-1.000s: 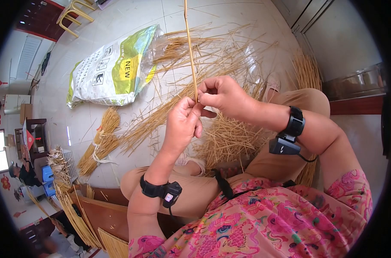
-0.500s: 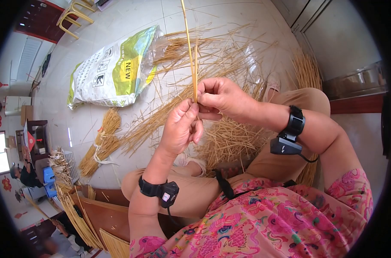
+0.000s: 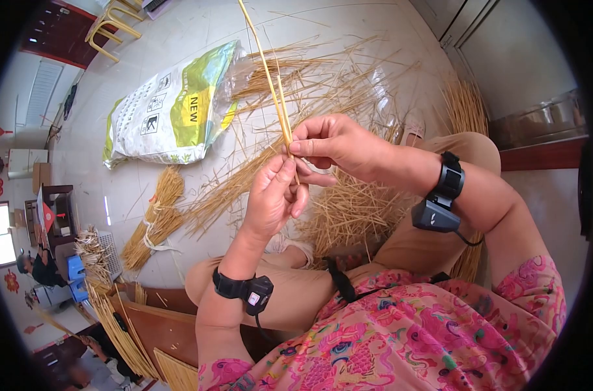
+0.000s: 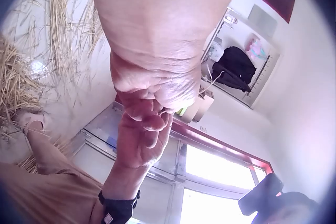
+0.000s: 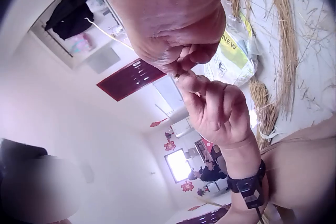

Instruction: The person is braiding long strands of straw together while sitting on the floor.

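Note:
In the head view a few straw stalks (image 3: 275, 90) rise from between the two hands, leaning up and to the left. My left hand (image 3: 272, 195) pinches their lower end between thumb and forefinger. Just above it, my right hand (image 3: 332, 143) pinches the same stalks with thumb and fingertips. In the left wrist view my left hand (image 4: 157, 85) meets my right hand (image 4: 143, 140), and their fingers hide most of the straw. A thin stalk (image 5: 110, 36) extends from my right hand (image 5: 181, 35) in the right wrist view, with my left hand (image 5: 220, 109) below.
Loose straw (image 3: 355, 212) lies on the tiled floor between the feet. A tied straw bundle (image 3: 154, 218) and a white and green bag (image 3: 159, 111) lie to the left. More straw (image 3: 464, 107) stands by the cabinet at right. A wooden board (image 3: 159, 329) is at lower left.
The long stalk has tilted further left, and shorter stalks now show beside it. My right hand has shifted slightly left along with the stalks; both hands stay close together.

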`<act>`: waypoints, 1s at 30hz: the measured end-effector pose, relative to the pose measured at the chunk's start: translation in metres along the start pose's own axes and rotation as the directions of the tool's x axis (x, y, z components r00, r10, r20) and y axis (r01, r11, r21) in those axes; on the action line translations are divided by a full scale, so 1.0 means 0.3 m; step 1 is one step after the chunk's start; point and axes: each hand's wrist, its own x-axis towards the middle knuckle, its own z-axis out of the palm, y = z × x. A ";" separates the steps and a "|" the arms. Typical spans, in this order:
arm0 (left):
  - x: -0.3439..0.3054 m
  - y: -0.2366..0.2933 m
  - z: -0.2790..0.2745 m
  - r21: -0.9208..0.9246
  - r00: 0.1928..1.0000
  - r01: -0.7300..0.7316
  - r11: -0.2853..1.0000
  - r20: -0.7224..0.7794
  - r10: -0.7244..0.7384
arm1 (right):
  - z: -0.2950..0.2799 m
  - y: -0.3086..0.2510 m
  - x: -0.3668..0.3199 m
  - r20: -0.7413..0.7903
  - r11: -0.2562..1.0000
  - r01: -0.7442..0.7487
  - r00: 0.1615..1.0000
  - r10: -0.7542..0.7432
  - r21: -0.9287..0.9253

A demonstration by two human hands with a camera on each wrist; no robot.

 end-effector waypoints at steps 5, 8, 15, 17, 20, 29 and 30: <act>0.015 -0.012 -0.042 0.368 0.964 -0.092 0.925 -0.201 0.176 | -0.013 0.020 0.003 -0.015 0.993 0.000 1.000 -0.002 -0.117; 0.048 0.006 -0.058 0.290 0.891 -0.238 0.927 -0.314 0.327 | -0.011 0.060 0.002 -0.004 0.959 0.036 0.999 -0.039 -0.282; 0.037 0.028 -0.074 0.268 0.920 -0.186 0.945 -0.290 0.263 | -0.001 0.081 -0.005 -0.036 0.900 -0.017 0.999 0.002 -0.435; 0.042 0.026 -0.065 0.282 0.912 -0.182 0.942 -0.309 0.269 | 0.001 0.068 -0.010 -0.023 0.911 -0.052 0.999 0.047 -0.409; 0.046 0.029 -0.063 0.231 0.913 -0.216 0.949 -0.296 0.280 | 0.001 0.074 -0.008 -0.024 0.950 -0.109 0.994 0.106 -0.292; 0.053 0.042 -0.110 0.091 0.875 -0.345 0.934 -0.330 0.355 | -0.003 0.094 -0.003 -0.081 0.938 -0.103 0.993 0.081 -0.331; 0.055 0.043 -0.117 0.100 0.856 -0.374 0.922 -0.345 0.385 | -0.001 0.093 -0.005 -0.088 0.934 -0.104 0.993 0.079 -0.341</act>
